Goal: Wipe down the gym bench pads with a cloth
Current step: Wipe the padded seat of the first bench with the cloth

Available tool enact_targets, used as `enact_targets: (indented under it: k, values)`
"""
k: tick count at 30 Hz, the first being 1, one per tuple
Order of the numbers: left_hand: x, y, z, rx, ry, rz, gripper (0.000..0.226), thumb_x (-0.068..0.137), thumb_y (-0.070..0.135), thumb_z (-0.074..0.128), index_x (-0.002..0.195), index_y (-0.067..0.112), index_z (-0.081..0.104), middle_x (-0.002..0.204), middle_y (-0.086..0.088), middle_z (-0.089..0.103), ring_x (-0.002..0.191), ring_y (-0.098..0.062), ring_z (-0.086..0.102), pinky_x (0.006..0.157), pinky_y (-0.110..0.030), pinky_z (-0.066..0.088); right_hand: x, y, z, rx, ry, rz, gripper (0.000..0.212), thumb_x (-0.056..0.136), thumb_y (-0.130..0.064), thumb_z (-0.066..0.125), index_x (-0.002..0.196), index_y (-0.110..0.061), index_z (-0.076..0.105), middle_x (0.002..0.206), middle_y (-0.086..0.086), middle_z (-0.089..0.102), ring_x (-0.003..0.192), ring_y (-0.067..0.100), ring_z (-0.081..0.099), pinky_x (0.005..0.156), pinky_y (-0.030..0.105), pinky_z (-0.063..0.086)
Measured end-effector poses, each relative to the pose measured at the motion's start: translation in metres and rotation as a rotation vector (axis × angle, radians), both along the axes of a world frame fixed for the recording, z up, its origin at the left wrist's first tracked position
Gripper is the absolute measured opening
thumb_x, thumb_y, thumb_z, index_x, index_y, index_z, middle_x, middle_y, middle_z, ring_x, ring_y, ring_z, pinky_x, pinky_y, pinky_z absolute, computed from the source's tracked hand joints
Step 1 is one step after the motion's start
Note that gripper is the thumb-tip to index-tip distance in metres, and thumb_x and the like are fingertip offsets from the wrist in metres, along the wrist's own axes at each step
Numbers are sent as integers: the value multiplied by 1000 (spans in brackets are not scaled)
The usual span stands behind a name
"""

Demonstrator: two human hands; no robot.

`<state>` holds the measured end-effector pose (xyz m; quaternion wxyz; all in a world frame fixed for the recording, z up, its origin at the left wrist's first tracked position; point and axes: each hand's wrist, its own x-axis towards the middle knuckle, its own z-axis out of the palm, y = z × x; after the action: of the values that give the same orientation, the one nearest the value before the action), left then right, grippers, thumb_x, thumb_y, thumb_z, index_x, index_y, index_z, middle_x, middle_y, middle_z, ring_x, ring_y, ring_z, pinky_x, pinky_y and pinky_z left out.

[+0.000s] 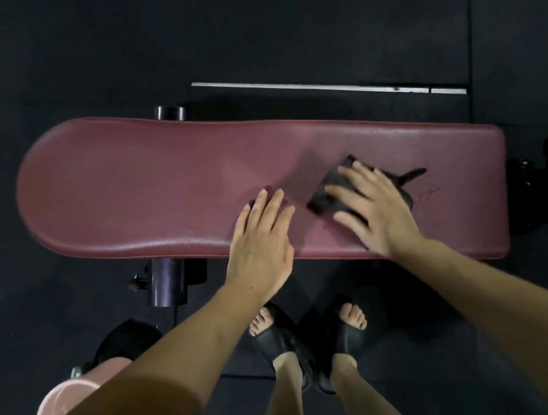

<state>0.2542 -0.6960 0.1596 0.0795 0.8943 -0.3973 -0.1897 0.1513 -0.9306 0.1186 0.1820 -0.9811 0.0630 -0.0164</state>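
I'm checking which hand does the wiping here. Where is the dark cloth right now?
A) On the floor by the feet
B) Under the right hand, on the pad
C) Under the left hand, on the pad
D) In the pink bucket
B: the dark cloth lies flat on the maroon bench pad under the right hand, while the left hand rests bare on the pad.

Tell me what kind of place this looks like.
Most likely a gym. A long maroon padded bench stands on a black frame over dark rubber-looking floor tiles. The right hand presses a dark cloth on the pad; the left hand rests flat beside it.
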Motion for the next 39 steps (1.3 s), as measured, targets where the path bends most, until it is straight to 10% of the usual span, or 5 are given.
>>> enact_targets:
  k: [15,25,33,39]
  values:
    - [-23,-42,-7,9,-35,45,59,100,20,44,158,17,33,171,-2,17,159,-23,7,128,-44,14,45,-78,-14,-34,-108,42,40,106,-37,53,143,-24,61,157,8,50,150,35,39,121,54,32]
    - [-61,-82,-4,19,-26,149,57,97,14,52,153,14,45,167,-3,28,158,-23,14,127,-46,19,-77,-36,-11,43,-103,54,36,107,-33,50,139,-23,64,156,8,50,152,30,37,125,49,29]
    - [-62,-108,-11,26,-51,174,58,97,13,49,154,17,42,168,0,26,158,-21,12,128,-43,13,49,-67,-12,107,-187,-215,39,104,-34,51,138,-20,65,151,10,55,147,35,41,123,52,29]
    - [-64,-144,-8,28,-41,86,59,98,17,48,156,18,38,169,-2,23,158,-22,11,128,-44,13,-26,-154,-19,0,-152,-272,37,107,-37,50,138,-21,62,150,6,55,145,33,44,119,50,35]
